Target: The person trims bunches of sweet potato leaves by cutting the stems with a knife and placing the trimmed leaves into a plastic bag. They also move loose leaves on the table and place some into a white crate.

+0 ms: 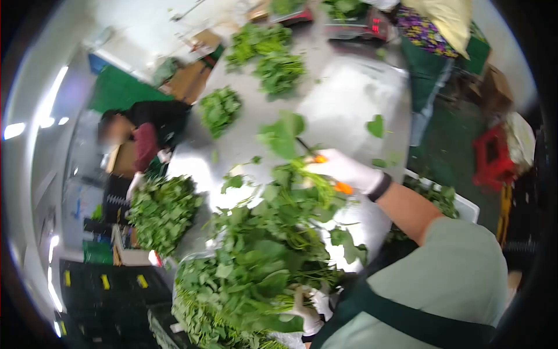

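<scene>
The view is tilted and wide. My right hand, in a white glove with a dark wristband, is closed round green stems and an orange-handled tool with a dark, thin end. Loose leafy stems hang below it over the metal table. My left hand, also gloved, is closed on the stems of a leafy bunch near the bottom. Part of that hand is hidden by leaves.
A co-worker at the left has gloved hands at a big leafy bundle. Small bunches and scales are on the table. A white crate with greens stands near my right arm; a red crate is farther right.
</scene>
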Motion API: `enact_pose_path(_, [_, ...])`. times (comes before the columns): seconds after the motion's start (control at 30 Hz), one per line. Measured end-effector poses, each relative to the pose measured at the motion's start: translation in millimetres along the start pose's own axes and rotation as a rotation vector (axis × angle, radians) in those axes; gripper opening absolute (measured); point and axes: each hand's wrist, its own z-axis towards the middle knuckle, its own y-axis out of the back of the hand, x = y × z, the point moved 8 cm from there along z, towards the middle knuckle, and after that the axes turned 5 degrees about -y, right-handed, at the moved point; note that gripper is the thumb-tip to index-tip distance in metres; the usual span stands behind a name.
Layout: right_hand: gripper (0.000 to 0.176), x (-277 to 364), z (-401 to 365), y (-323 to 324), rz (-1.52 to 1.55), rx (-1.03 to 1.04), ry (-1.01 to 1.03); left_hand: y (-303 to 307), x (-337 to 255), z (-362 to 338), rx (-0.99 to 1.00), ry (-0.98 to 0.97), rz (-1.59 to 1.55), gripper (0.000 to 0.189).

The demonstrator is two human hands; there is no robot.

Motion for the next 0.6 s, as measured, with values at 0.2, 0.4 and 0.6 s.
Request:
enact_pose_path(0.2, [0.028,25,-15,-19,0.128,0.171,0.097,-17,-38,15,-0.135,0.299,-0.673,0.022])
enact_pose_path(0.4, [0.022,41,-44,-42,0.124,0.249,0.048,-47,-60,37,0.008,0.392,-0.927,0.021])
enact_pose_path(0.6, [0.018,33,-52,-77,0.06,0.302,0.063,-106,-90,34,0.25,0.565,-1.031,0.023])
